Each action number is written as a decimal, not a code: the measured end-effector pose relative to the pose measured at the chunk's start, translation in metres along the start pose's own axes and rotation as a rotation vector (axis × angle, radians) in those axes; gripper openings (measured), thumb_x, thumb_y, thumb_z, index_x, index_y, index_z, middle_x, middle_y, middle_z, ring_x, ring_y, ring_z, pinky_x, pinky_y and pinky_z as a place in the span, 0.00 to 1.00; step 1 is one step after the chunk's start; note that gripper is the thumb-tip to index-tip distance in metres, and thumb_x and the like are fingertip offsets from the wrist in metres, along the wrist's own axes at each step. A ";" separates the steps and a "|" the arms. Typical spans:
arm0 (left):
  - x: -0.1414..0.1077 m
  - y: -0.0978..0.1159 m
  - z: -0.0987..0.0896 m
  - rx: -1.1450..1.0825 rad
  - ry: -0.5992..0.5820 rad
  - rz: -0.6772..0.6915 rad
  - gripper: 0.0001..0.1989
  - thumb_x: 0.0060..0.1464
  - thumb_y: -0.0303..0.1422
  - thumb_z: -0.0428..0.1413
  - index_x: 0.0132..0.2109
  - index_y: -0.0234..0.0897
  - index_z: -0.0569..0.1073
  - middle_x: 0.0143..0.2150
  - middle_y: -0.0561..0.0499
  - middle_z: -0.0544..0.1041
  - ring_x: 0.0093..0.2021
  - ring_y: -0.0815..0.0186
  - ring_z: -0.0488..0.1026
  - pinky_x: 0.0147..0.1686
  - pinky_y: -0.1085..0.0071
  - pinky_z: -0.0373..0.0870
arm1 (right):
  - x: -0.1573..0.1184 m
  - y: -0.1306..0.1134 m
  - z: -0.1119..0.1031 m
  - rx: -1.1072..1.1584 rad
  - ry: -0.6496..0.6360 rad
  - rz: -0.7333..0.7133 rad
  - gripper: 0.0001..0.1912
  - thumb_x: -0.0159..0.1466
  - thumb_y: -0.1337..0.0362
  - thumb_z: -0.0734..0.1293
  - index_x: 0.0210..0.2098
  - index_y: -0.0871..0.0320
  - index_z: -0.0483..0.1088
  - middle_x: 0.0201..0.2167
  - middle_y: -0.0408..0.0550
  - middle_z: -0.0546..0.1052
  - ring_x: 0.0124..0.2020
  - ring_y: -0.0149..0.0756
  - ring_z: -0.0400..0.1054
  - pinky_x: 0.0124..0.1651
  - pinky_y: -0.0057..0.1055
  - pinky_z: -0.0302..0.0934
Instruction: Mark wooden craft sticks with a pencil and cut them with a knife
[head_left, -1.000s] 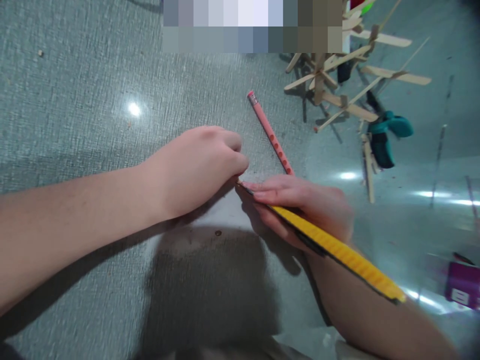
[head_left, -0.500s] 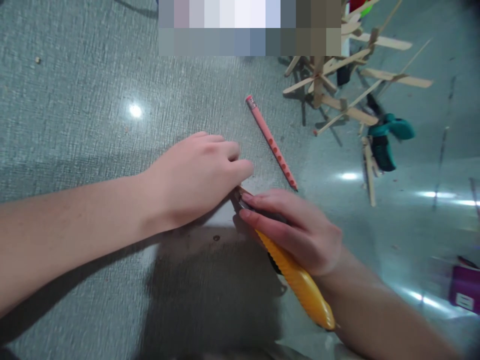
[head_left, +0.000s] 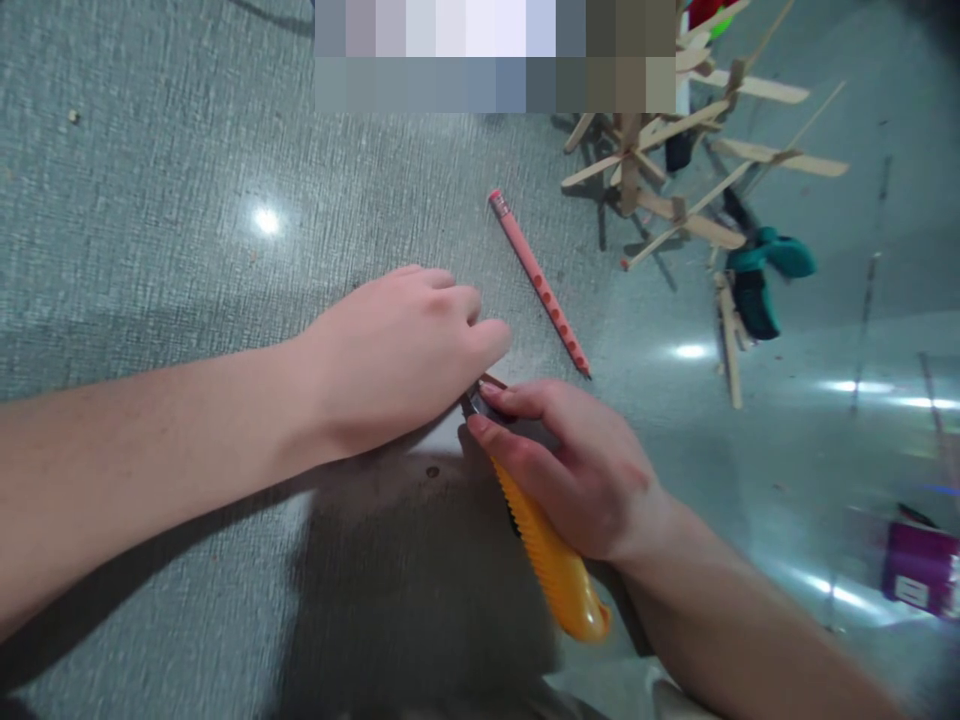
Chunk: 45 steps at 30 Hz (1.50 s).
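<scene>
My right hand [head_left: 577,460] is closed around a utility knife [head_left: 559,570] with a ridged yellow handle. Its metal tip points up and left, close by my left hand [head_left: 412,335]. That hand rests on the table, fingers curled under and thumb side toward the knife. From beneath it a thin wooden stick [head_left: 493,381] shows a short end at the blade. My left fingertips, and most of the stick, are hidden. Beyond both hands lies a pink pencil [head_left: 541,288] with dark red dots, its eraser end pointing away.
A structure of joined craft sticks [head_left: 630,160] stands at the back right. Near it are teal-handled scissors [head_left: 757,285] and loose sticks [head_left: 727,340]. A purple packet [head_left: 922,570] lies at the right edge. The table [head_left: 150,270] has a grey textured surface.
The knife's handle end has swung left and now sits steeper, my right hand turning with it. My left hand stays nearly in place. The view has shifted slightly.
</scene>
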<state>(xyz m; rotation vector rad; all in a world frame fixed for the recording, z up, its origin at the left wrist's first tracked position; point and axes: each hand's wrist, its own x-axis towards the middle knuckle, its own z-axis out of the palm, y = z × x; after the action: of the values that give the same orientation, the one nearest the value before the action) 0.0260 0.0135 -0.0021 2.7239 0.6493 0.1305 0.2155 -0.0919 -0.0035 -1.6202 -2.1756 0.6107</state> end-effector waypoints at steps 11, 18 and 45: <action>0.000 0.000 -0.002 0.052 -0.019 0.030 0.10 0.65 0.29 0.53 0.34 0.36 0.74 0.34 0.47 0.78 0.37 0.60 0.76 0.40 0.65 0.69 | -0.002 0.002 0.002 -0.014 0.028 -0.046 0.09 0.71 0.59 0.66 0.34 0.51 0.69 0.24 0.43 0.75 0.28 0.40 0.74 0.31 0.37 0.66; 0.001 0.000 -0.001 -0.005 -0.025 0.006 0.09 0.64 0.28 0.54 0.34 0.36 0.75 0.34 0.46 0.78 0.37 0.59 0.76 0.40 0.63 0.70 | -0.004 0.004 0.002 -0.024 0.023 -0.084 0.08 0.73 0.60 0.64 0.35 0.51 0.68 0.24 0.42 0.74 0.28 0.39 0.74 0.31 0.36 0.66; 0.002 0.002 -0.004 0.009 -0.053 0.004 0.10 0.65 0.28 0.53 0.34 0.36 0.75 0.34 0.47 0.78 0.38 0.58 0.76 0.40 0.63 0.70 | -0.002 0.006 -0.001 0.039 -0.009 -0.089 0.12 0.73 0.60 0.65 0.32 0.52 0.68 0.23 0.42 0.73 0.26 0.37 0.72 0.29 0.35 0.64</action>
<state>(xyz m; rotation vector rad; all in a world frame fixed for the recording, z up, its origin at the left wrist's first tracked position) 0.0283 0.0138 0.0020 2.7269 0.6315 0.0567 0.2210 -0.0927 -0.0061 -1.4950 -2.2141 0.6315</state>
